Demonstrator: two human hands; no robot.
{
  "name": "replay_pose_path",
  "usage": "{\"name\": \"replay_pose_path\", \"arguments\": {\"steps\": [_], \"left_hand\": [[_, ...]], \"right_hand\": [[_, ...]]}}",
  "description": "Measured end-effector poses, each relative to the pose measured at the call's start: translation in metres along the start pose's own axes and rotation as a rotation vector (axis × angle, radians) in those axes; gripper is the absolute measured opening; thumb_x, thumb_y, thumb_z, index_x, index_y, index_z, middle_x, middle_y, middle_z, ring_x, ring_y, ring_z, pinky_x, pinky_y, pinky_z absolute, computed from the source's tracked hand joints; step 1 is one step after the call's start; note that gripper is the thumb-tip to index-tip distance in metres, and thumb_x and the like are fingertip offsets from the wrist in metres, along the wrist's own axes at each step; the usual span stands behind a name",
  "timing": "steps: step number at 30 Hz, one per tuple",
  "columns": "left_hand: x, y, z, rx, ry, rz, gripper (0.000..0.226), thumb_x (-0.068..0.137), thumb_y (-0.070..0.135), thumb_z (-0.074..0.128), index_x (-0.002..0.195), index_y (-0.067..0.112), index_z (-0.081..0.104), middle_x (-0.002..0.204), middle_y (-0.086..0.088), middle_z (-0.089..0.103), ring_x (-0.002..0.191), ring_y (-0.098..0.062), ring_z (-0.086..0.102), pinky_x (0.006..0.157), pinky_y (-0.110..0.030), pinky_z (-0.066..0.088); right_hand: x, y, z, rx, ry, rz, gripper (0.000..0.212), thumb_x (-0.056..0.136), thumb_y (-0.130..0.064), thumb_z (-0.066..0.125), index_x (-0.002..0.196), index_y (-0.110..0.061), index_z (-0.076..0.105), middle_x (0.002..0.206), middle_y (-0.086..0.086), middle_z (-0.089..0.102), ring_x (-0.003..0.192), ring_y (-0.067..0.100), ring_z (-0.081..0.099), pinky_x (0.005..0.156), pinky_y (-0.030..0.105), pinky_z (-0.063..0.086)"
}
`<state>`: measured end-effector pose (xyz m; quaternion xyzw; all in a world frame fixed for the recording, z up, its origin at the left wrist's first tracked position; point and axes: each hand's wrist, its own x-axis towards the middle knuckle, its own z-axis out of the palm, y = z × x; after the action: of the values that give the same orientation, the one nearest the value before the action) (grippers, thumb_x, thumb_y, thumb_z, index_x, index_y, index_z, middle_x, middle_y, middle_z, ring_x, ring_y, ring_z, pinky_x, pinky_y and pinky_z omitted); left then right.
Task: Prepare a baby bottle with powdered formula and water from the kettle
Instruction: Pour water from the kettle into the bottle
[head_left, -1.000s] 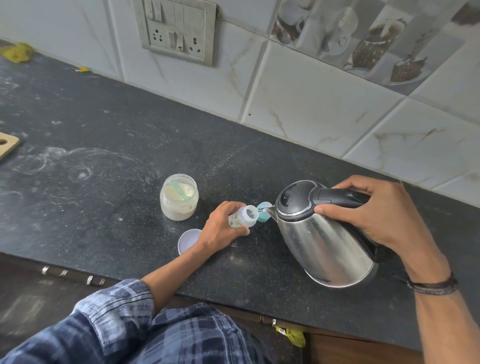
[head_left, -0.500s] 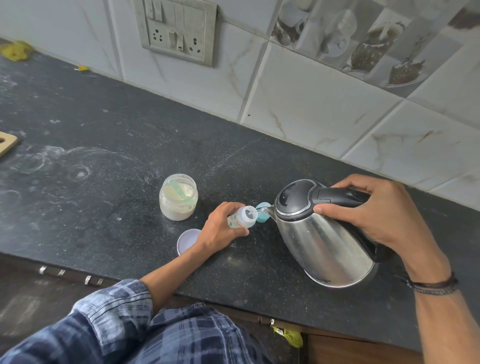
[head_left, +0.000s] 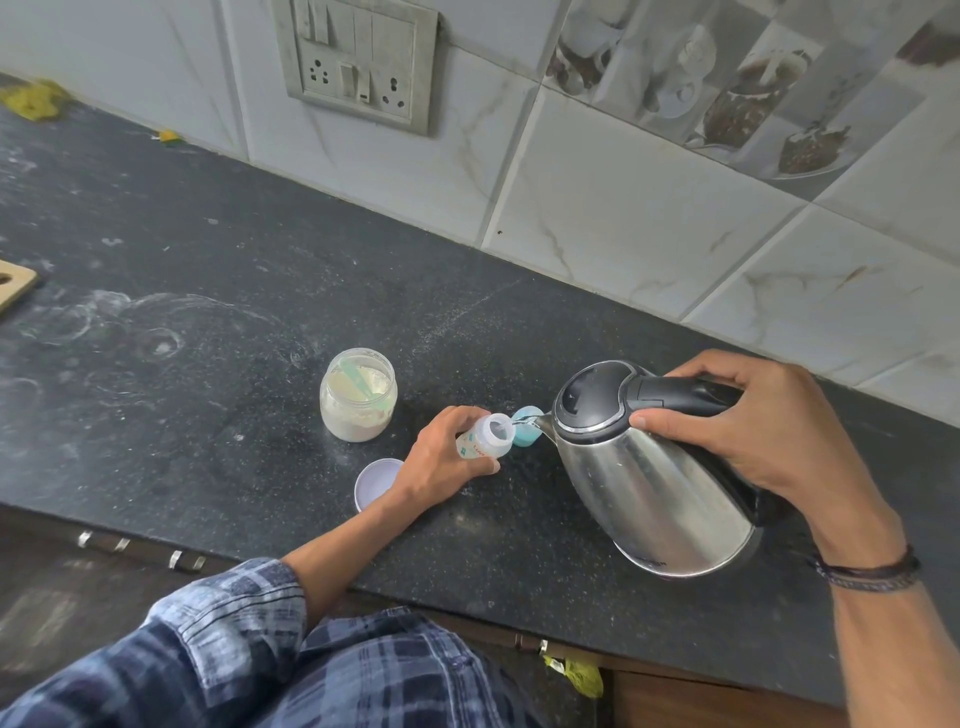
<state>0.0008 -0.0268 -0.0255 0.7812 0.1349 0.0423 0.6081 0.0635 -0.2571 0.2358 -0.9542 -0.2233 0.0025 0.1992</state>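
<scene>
Almost nothing moved since second ago: kettle (head_left: 660, 483) and baby bottle (head_left: 483, 441) kept same spots, centre-right of frame. My right hand (head_left: 753, 426) wrapped round black handle, tipping kettle so spout met bottle mouth. My left hand (head_left: 441, 465) curled round bottle, leaning it toward spout to catch water. Open powder jar (head_left: 358, 410) stood upper left of bottle, jar lid (head_left: 371, 483) lower left, teal cap (head_left: 524, 426) behind. Dark speckled counter (head_left: 260, 270) showed dusty rings. Tiled wall with switch plate (head_left: 358, 62) ran along top.

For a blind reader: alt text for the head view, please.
The right hand tilts a steel kettle, spout at the mouth of a baby bottle gripped by the left hand. An open powder jar stands nearby.
</scene>
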Motion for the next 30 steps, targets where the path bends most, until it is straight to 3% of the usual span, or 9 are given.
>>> {"name": "replay_pose_path", "arguments": {"steps": [9, 20, 30], "left_hand": [[-0.001, 0.0, -0.002, -0.026, -0.001, -0.019, 0.055, 0.071, 0.022, 0.09, 0.115, 0.035, 0.06, 0.125, 0.012, 0.062, 0.117, -0.007, 0.059, 0.103, -0.039, 0.05], [-0.002, 0.001, -0.002, -0.014, -0.007, -0.028, 0.056, 0.071, 0.021, 0.09, 0.119, 0.029, 0.06, 0.125, 0.011, 0.062, 0.116, -0.009, 0.059, 0.102, -0.037, 0.05], [-0.002, 0.001, -0.002, -0.031, 0.002, -0.042, 0.057, 0.07, 0.022, 0.089, 0.118, 0.03, 0.06, 0.126, 0.011, 0.063, 0.117, -0.008, 0.06, 0.103, -0.039, 0.051]], "right_hand": [[-0.002, -0.006, -0.005, -0.011, 0.002, 0.017, 0.072, 0.046, -0.105, 0.059, 0.095, -0.053, 0.071, 0.081, -0.032, 0.071, 0.076, -0.002, 0.067, 0.071, 0.04, 0.06], [0.0, -0.011, -0.007, -0.03, -0.002, 0.008, 0.078, 0.041, -0.107, 0.056, 0.095, -0.052, 0.071, 0.08, -0.029, 0.072, 0.077, 0.006, 0.07, 0.074, 0.043, 0.06], [0.002, -0.009, -0.004, -0.047, -0.013, -0.01, 0.06, 0.046, -0.093, 0.069, 0.091, -0.053, 0.071, 0.078, -0.025, 0.072, 0.078, 0.011, 0.071, 0.076, 0.044, 0.059]]}}
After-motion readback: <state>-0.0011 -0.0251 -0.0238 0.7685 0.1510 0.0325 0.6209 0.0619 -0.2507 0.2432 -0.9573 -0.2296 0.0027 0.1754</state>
